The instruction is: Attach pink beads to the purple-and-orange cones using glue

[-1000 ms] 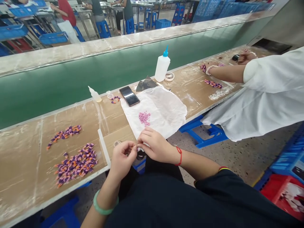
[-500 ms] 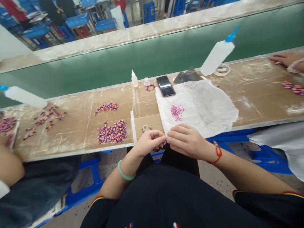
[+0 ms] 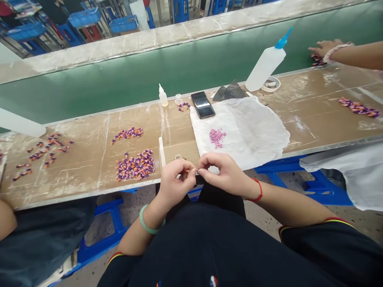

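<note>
Apparently the left hand [image 3: 176,181] and right hand [image 3: 224,173] are pinched together over the edge of the cardboard-topped bench [image 3: 89,179], holding a tiny piece [image 3: 196,171] between them, too small to make out well. Just beyond the left hand lies a heap of purple-and-orange pieces [image 3: 135,165]; a white plastic sheet [image 3: 254,135] beyond the right carries pink beads [image 3: 217,138].

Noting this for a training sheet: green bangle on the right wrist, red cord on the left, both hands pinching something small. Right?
The sides are swapped: the head view shows the green bangle on the left wrist and the red cord on the right wrist. The left hand and right hand do pinch something small.
</note>
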`<act>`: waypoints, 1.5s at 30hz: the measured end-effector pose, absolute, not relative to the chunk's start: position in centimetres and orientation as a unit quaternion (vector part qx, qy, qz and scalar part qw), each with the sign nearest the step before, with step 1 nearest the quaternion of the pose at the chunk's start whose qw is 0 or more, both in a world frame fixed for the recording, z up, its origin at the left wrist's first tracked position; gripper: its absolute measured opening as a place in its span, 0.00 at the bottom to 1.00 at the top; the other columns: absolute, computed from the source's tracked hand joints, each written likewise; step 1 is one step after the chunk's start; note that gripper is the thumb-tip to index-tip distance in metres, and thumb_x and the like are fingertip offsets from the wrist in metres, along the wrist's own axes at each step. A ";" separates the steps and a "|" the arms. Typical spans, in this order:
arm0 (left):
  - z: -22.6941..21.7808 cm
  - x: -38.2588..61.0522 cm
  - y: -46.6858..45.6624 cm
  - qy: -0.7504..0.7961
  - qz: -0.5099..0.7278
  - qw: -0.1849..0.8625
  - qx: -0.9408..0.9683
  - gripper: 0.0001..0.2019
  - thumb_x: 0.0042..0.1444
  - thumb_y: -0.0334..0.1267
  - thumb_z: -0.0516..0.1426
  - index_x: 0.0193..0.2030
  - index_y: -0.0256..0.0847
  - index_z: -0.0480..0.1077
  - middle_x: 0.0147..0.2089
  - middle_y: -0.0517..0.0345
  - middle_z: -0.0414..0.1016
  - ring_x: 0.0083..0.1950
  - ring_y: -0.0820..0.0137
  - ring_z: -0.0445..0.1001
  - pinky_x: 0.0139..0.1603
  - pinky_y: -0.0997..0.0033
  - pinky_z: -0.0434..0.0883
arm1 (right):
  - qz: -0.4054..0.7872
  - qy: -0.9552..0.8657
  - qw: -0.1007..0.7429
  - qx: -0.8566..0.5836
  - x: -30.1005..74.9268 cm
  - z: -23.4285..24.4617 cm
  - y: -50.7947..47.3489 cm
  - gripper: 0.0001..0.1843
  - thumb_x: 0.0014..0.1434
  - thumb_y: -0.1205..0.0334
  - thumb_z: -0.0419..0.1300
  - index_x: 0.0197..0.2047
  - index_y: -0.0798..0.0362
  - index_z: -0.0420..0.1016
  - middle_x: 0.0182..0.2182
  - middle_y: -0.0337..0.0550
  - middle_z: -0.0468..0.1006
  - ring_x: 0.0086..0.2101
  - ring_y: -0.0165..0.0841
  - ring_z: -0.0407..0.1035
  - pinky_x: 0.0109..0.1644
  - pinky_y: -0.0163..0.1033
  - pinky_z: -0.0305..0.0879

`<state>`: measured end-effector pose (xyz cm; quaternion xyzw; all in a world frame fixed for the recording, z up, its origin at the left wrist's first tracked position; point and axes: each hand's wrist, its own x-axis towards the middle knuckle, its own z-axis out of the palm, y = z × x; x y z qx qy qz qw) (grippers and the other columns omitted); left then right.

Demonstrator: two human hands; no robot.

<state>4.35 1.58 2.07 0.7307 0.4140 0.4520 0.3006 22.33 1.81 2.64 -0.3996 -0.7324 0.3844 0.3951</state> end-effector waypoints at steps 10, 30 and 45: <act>1.7 4.3 1.6 0.420 0.445 0.252 0.750 0.08 0.55 0.31 0.57 0.25 0.40 0.67 0.20 0.65 0.66 0.20 0.77 0.61 0.23 0.78 0.61 | 0.430 -0.700 0.397 -0.409 21.8 2.4 1.9 0.05 0.54 0.68 0.56 0.28 0.53 0.70 0.24 0.37 0.73 0.25 0.27 0.65 0.30 0.33 0.63; -3.1 -1.9 2.2 0.498 0.451 0.588 0.451 0.14 0.48 0.46 0.69 0.27 0.37 0.75 0.22 0.60 0.73 0.19 0.78 0.65 0.20 0.78 0.65 | 0.297 -0.891 0.051 -0.339 19.6 0.4 11.1 0.09 0.49 0.69 0.54 0.22 0.51 0.56 0.20 0.35 0.63 0.23 0.27 0.55 0.30 0.35 0.50; -3.4 -2.4 2.1 0.487 0.431 0.617 0.443 0.10 0.46 0.39 0.70 0.29 0.36 0.76 0.21 0.60 0.74 0.21 0.76 0.69 0.22 0.78 0.68 | 0.259 -0.908 -0.020 -0.330 17.1 0.4 12.7 0.17 0.50 0.65 0.59 0.18 0.50 0.53 0.15 0.33 0.56 0.20 0.27 0.47 0.28 0.37 0.44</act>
